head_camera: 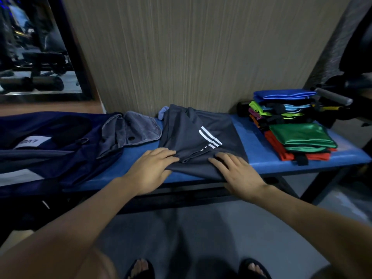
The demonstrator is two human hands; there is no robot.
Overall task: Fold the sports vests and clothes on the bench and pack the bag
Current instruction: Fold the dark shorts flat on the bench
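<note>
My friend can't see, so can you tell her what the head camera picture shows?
Two hands, left hand and right hand, press flat on a grey striped garment on a blue bench, between a navy bag and a stack of colourful vests.

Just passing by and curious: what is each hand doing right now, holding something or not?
Left hand: open, fingers flat on the grey shirt.
Right hand: open, fingers spread, pressing the same shirt on the bench.
</note>
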